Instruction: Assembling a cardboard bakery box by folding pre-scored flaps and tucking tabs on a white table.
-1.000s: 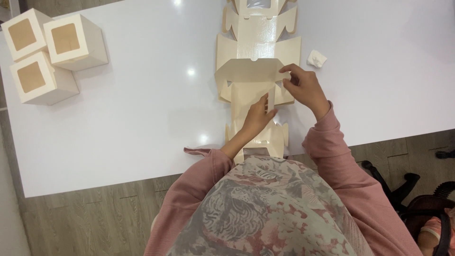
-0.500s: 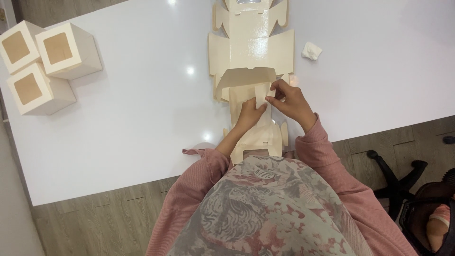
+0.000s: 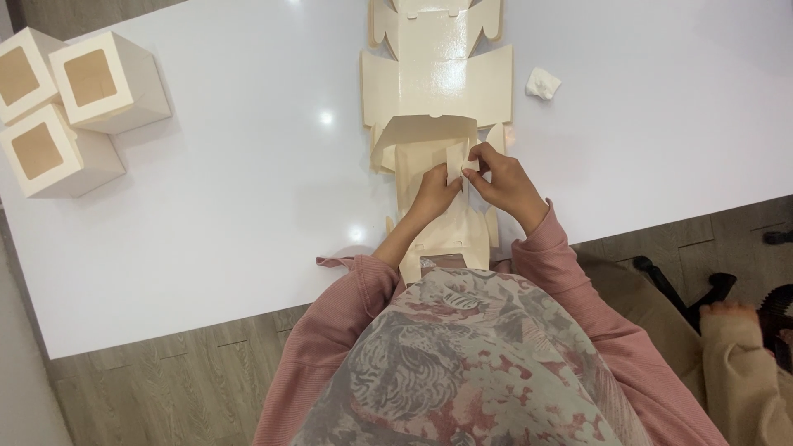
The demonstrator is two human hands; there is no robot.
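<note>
A flat cream cardboard box blank (image 3: 438, 83) lies unfolded on the white table (image 3: 248, 182), stretching from the far edge toward me. My left hand (image 3: 434, 194) presses on the near panel and pinches a small upright flap (image 3: 455, 161). My right hand (image 3: 504, 182) grips the same flap from the right side. Both sleeves are pink.
Three assembled white boxes with brown windowed lids (image 3: 74, 99) stand at the far left. A crumpled white scrap (image 3: 543, 83) lies right of the blank. Another person's hand and sleeve (image 3: 743, 347) shows at the lower right, near a chair base (image 3: 686, 289) on the wooden floor.
Both hands have drawn closer together on the small flap at the middle of the blank. The view has shifted, so the blank sits lower in frame.
</note>
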